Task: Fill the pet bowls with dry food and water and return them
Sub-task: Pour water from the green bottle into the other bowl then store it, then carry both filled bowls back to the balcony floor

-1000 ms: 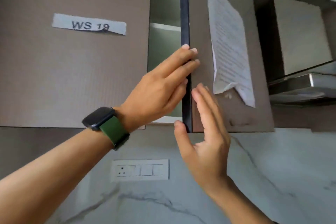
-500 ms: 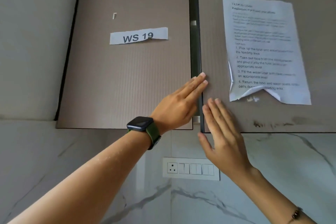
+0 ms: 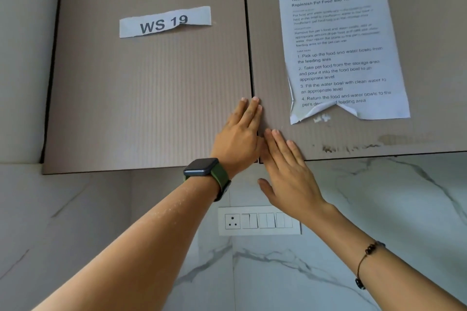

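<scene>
**Both hands flat on the closed wall cupboard**

The person's left hand (image 3: 240, 137) lies flat, fingers straight and together, on the lower right corner of the left taupe ribbed cupboard door (image 3: 149, 98), its fingertips reaching across the dark seam between the 2 doors. The right hand (image 3: 288, 171) lies flat too, fingers straight and released, on the lower left corner of the right taupe ribbed cupboard door (image 3: 429, 58), with the thumb spread out below the door's bottom edge. Neither hand grasps anything. The 2 hands sit just beside each other at the seam, and both doors stand flush and closed.

The left wrist carries a dark square smartwatch on a green strap (image 3: 204, 170); the right wrist carries a thin black cord bracelet with dark beads (image 3: 366, 260).

A torn white paper strip printed "WS 19" (image 3: 165, 22) is stuck on the left door. A white printed instruction sheet (image 3: 341, 50), torn along its lower edge, is stuck on the right door; it is headed "Replenish Pet Food and Water" and lists 4 numbered steps.

Below the cupboard, a white switch plate with 1 socket and several rocker switches (image 3: 259, 221) is set in the grey-veined white marble wall (image 3: 379, 197).

The pet bowls, the dry food and the water do not appear in the head view.
</scene>
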`<control>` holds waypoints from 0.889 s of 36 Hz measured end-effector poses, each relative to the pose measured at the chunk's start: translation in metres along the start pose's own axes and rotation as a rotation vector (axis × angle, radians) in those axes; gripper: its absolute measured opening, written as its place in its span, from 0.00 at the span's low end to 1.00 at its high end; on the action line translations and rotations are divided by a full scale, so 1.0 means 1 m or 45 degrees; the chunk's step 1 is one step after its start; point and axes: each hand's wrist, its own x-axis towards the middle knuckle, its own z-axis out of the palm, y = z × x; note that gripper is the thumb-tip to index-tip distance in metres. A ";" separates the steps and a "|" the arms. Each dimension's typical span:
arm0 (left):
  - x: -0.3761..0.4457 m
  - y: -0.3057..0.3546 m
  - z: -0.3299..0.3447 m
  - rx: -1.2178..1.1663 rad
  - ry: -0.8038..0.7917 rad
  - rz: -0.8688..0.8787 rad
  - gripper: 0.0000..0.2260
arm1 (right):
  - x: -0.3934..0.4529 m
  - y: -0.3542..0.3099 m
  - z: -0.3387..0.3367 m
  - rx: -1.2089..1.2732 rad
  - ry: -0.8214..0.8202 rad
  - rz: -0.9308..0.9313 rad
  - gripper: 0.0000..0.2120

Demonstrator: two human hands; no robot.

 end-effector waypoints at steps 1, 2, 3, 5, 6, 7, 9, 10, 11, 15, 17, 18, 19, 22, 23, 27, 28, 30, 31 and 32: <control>0.000 0.000 0.002 -0.018 0.010 -0.002 0.30 | 0.000 0.000 0.001 -0.006 -0.001 0.004 0.38; 0.000 -0.001 0.003 -0.023 0.013 -0.004 0.30 | 0.000 0.000 0.002 -0.006 -0.002 0.007 0.38; 0.000 -0.002 0.005 -0.020 0.023 0.002 0.30 | 0.000 -0.001 0.002 -0.003 -0.003 0.007 0.38; 0.000 -0.001 0.004 -0.002 0.045 0.009 0.32 | 0.000 0.000 0.002 0.004 -0.006 0.001 0.37; -0.001 0.001 0.004 -0.003 0.042 -0.007 0.30 | 0.000 0.000 0.001 0.006 -0.007 -0.004 0.36; -0.001 0.003 0.003 -0.013 0.029 -0.030 0.27 | 0.000 0.000 -0.001 0.014 -0.010 -0.007 0.36; -0.003 0.010 0.002 -0.071 0.027 -0.082 0.24 | -0.002 0.001 -0.005 0.088 -0.016 -0.009 0.36; -0.006 0.014 0.002 -0.105 0.033 -0.109 0.24 | -0.004 0.001 -0.008 0.152 -0.024 -0.004 0.35; -0.011 0.019 0.001 -0.133 0.037 -0.128 0.24 | -0.008 0.000 -0.010 0.211 -0.027 0.005 0.34; -0.047 0.038 0.009 -0.256 0.027 -0.133 0.24 | -0.045 -0.004 -0.010 0.291 0.008 0.035 0.28; -0.076 0.049 0.019 -0.341 0.026 -0.157 0.25 | -0.072 -0.007 -0.004 0.334 -0.008 0.056 0.27; -0.092 0.055 0.025 -0.382 0.002 -0.195 0.25 | -0.089 -0.009 -0.001 0.352 -0.042 0.069 0.27; -0.108 0.060 0.031 -0.427 -0.039 -0.246 0.25 | -0.106 -0.011 0.002 0.361 -0.085 0.077 0.26; -0.159 0.077 0.054 -0.543 -0.213 -0.377 0.25 | -0.157 -0.017 0.013 0.392 -0.302 0.091 0.25; -0.176 0.082 0.060 -0.564 -0.273 -0.412 0.25 | -0.176 -0.020 0.015 0.407 -0.377 0.115 0.26; -0.232 0.097 0.083 -0.619 -0.467 -0.552 0.25 | -0.239 -0.031 0.013 0.468 -0.638 0.253 0.26; -0.247 0.104 0.087 -0.634 -0.522 -0.592 0.25 | -0.258 -0.036 0.012 0.469 -0.701 0.288 0.26; -0.276 0.115 0.094 -0.659 -0.622 -0.640 0.25 | -0.291 -0.044 0.007 0.483 -0.829 0.325 0.26; -0.291 0.121 0.097 -0.678 -0.667 -0.656 0.25 | -0.307 -0.048 0.004 0.491 -0.878 0.346 0.26; -0.304 0.127 0.100 -0.701 -0.708 -0.671 0.25 | -0.321 -0.052 0.000 0.488 -0.925 0.363 0.26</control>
